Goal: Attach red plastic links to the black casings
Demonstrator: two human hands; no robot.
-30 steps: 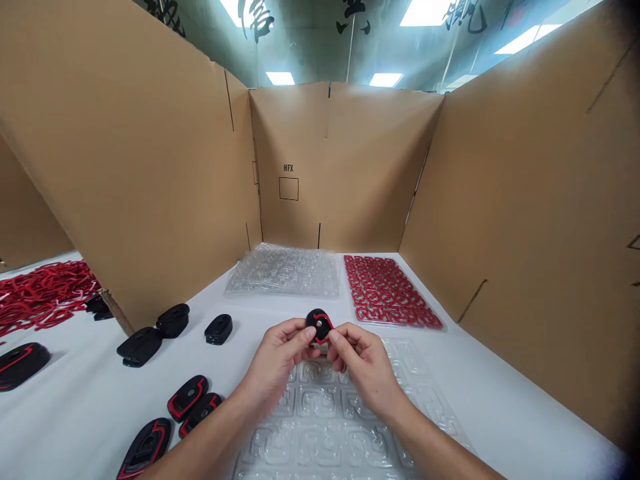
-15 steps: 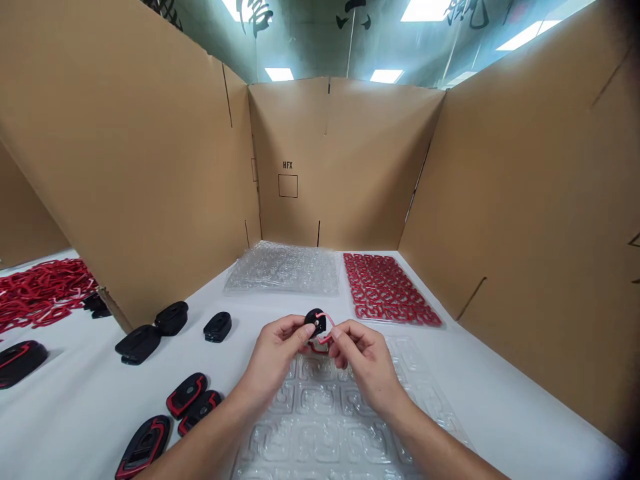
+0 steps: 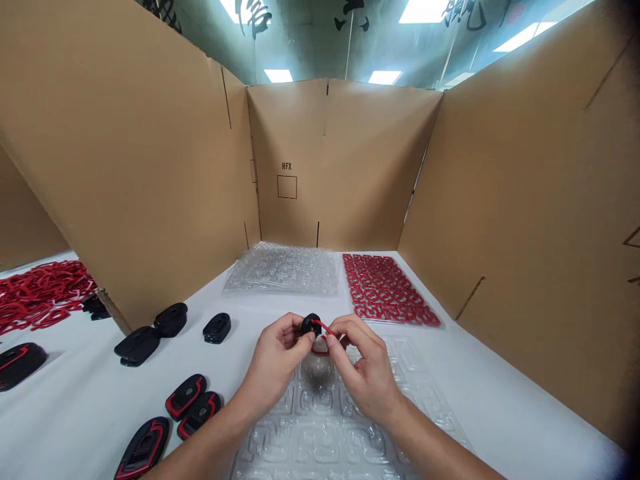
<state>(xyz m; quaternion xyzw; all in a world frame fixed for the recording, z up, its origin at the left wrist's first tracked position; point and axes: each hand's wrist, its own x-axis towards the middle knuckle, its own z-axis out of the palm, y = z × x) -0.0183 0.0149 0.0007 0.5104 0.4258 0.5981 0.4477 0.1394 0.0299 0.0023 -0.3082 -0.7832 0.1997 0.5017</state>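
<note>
Between thumb and fingers, my left hand (image 3: 280, 350) grips a small black plastic housing (image 3: 311, 324), tilted up over the clear blister tray (image 3: 320, 440). My right hand (image 3: 366, 360) pinches a thin red trim strip (image 3: 325, 327), whose far end meets the black housing. Whether that end is seated in the housing I cannot tell. A bit of red shows just below the fingers, over one of the tray's pockets. Both hands are held above the tray's far edge, close together.
Black housings with red trim (image 3: 186, 396) lie at the left front, plain black ones (image 3: 217, 328) behind them. A filled tray of red strips (image 3: 390, 287) and stacked clear trays (image 3: 283, 268) are at the back. Cardboard walls (image 3: 345, 167) enclose the table; red strips (image 3: 45, 293) pile up far left.
My right hand has turned slightly and opened its finger curl, drawing the red strip from a bent loop to a straighter line. The black housing has tilted in my left hand.
</note>
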